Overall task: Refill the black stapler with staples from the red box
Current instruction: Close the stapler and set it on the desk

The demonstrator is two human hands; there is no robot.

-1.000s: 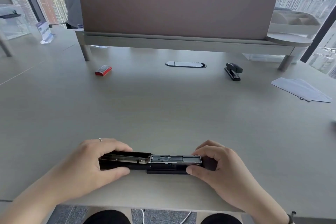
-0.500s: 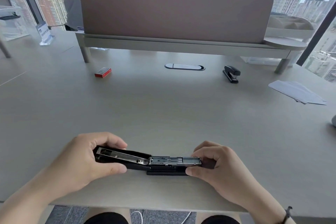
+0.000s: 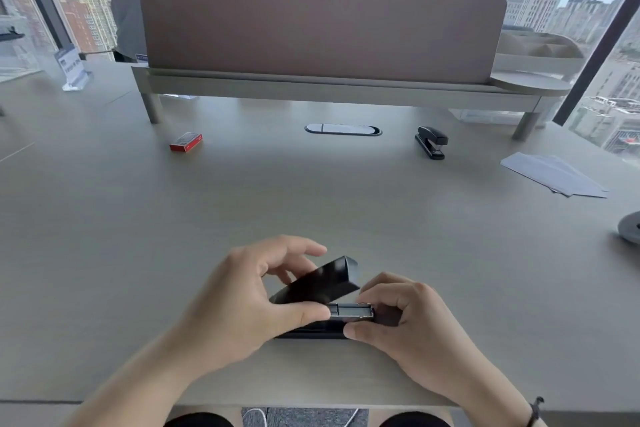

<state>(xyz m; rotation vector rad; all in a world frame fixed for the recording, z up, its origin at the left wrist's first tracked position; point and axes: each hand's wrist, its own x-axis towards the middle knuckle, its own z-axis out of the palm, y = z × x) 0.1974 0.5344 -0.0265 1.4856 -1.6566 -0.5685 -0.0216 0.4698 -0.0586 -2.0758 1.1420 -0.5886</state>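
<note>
The black stapler (image 3: 322, 302) lies at the near edge of the surface (image 3: 311, 204), long axis running left to right. Its glossy top cover tilts up toward the right, baring the metal staple channel (image 3: 353, 310) beneath. The left hand (image 3: 242, 302) has its fingers clamped on the cover; the right hand (image 3: 405, 319) pinches the channel's right end. The red box (image 3: 186, 142) sits far beyond the stapler, to the left, and a second stapler (image 3: 431, 146) far beyond it to the right.

No legible text, print on red box (image 3: 186, 142) and acrylic sign holder (image 3: 72, 68) too blurred to read
</note>
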